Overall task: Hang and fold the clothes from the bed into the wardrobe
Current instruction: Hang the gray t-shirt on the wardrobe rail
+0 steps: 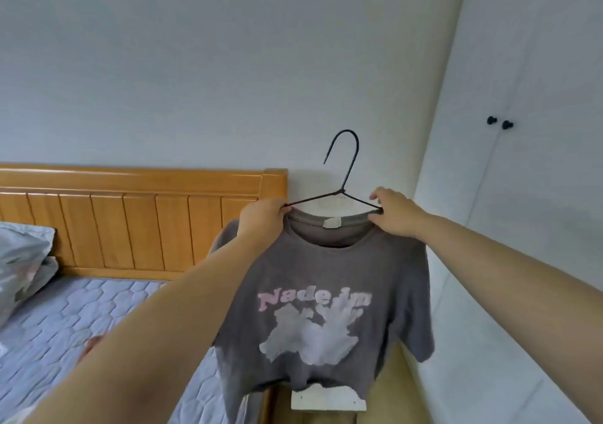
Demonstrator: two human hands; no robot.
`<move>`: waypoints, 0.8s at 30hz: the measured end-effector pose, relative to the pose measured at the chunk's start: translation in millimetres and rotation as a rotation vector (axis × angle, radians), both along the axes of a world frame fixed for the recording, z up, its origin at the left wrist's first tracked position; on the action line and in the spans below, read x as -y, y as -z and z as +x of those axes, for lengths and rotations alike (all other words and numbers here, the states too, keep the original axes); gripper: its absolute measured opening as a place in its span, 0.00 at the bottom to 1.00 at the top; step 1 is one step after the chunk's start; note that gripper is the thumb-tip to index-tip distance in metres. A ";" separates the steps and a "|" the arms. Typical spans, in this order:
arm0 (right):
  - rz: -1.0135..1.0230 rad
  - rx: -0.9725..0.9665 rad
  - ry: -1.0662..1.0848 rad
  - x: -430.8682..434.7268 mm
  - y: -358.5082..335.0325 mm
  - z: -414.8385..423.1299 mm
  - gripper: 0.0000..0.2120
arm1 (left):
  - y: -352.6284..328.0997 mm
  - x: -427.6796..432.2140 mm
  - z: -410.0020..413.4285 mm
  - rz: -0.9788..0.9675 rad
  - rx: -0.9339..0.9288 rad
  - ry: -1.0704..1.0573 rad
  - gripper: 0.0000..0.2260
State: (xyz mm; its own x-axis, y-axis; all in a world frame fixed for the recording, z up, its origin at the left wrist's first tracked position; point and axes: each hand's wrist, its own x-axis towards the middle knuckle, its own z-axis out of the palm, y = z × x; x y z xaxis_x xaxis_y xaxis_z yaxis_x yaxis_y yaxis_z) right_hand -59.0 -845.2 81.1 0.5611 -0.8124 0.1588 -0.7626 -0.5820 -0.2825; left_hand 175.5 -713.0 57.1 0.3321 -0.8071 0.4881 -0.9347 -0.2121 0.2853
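Grey T-shirt [326,277] on hanger [349,171] | left hand [261,219], right hand [396,216]: fingers [383,195] pinch its shoulders

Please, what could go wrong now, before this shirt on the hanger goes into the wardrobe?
Both the left hand and right hand pinch the T-shirt at the ends of the thin wire hanger; if one lets go, the shirt may slide off. The wardrobe doors look closed, so one hand will probably have to let go.

wooden bed [130,228], quilted blue mattress [81,319], patterned bedding [23,260] heaped left
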 end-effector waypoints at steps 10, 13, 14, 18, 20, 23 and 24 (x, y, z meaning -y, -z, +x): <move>-0.074 0.311 0.276 -79.2 -0.7 -90.2 0.14 | 5.1 8.5 -71.5 -0.125 -0.173 0.299 0.10; -0.085 0.389 0.397 -107.4 -1.9 -125.8 0.17 | 12.4 8.7 -103.3 -0.083 -0.224 0.424 0.10; -0.095 0.402 0.443 -115.8 -2.1 -139.2 0.17 | 13.4 9.8 -115.7 -0.064 -0.229 0.463 0.10; -0.108 0.418 0.605 -152.0 -5.9 -192.9 0.14 | 8.1 8.5 -170.2 -0.011 -0.228 0.606 0.09; -0.111 0.429 0.672 -168.7 -8.2 -218.0 0.14 | 3.7 5.5 -197.4 -0.001 -0.233 0.664 0.09; -0.099 0.459 0.784 -196.2 -12.0 -257.0 0.14 | -2.6 -0.4 -243.9 0.032 -0.254 0.773 0.09; -0.088 0.474 0.814 -205.2 -14.4 -270.0 0.13 | -4.9 -1.7 -261.3 0.047 -0.259 0.813 0.09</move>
